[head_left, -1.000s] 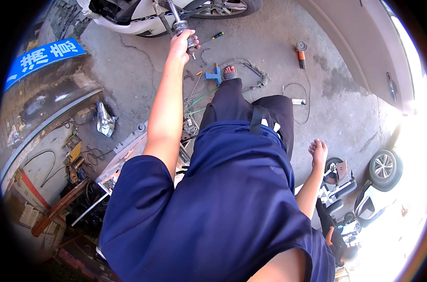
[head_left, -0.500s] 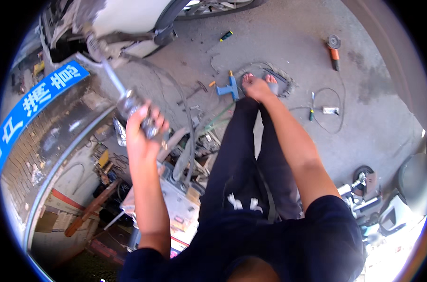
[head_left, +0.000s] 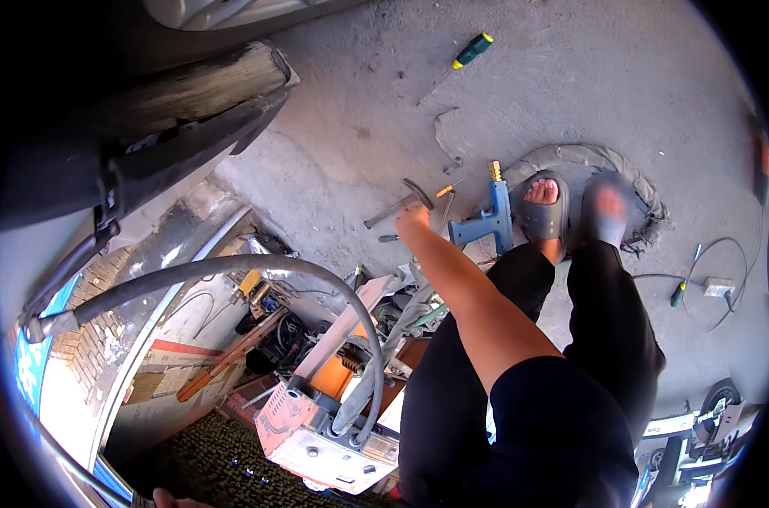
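Right hand has shifted from my feet to hammer, toward floor's left edge; can't tell if clamped. Left hand cropped, can't tell either. Loose grip might drop hammer; low reach might knock blue gun.

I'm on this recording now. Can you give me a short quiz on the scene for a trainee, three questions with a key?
1. Multiple choice: which of these is the right hand nearest to?
a) the green-and-yellow screwdriver
b) the hammer
c) the white power socket

2. True or false: in the picture, the blue gun-shaped tool lies to the left of both feet.

3. Open: which edge of the picture cuts off the left hand?

Key: 1. b; 2. true; 3. the bottom edge
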`<state>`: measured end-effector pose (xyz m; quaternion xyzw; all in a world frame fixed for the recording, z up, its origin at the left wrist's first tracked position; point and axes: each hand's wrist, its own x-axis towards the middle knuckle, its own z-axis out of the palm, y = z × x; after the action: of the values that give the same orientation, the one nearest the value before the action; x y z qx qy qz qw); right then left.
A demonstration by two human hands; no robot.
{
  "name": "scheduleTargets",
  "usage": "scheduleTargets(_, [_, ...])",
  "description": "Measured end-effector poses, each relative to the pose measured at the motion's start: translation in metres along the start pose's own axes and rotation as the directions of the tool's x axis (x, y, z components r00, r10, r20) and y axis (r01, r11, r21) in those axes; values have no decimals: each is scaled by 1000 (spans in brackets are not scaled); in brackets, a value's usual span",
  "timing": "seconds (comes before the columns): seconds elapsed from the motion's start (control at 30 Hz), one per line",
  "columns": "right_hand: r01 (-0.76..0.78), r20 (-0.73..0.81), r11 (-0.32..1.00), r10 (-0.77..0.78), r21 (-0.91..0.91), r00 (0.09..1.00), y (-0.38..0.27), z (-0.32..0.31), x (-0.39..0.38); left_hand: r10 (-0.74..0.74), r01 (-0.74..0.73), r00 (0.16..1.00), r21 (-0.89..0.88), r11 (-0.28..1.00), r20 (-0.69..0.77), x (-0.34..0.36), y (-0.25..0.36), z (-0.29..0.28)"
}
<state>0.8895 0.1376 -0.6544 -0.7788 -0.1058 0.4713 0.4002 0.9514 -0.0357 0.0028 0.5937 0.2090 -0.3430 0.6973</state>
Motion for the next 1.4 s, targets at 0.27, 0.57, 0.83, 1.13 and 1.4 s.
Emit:
scheduleTargets(0.27, [-124,-95,972,106,-198,990,19,35,63,-23,25,999,-46,999,38,11,1,-13])
scheduleTargets(0.57, [-243,-378,817,33,-523,925,32,54,92,76,-76,997,-40,996,-10,2,-5,-14])
scheduleTargets(0.83, [55,133,924,-4,-379,991,-34,-64,9,4,-6,1000,-62,998,-28,20,-14,-10])
scheduleTargets(1.13, [20,-225,800,144,600,964,50,-201,-237,207,-203,978,106,973,-35,24,-33,-14])
scheduleTargets(1.4, [290,-322,285,72,914,944,-18,-307,-611,144,-134,973,67,989,-182,13,-40,-17])
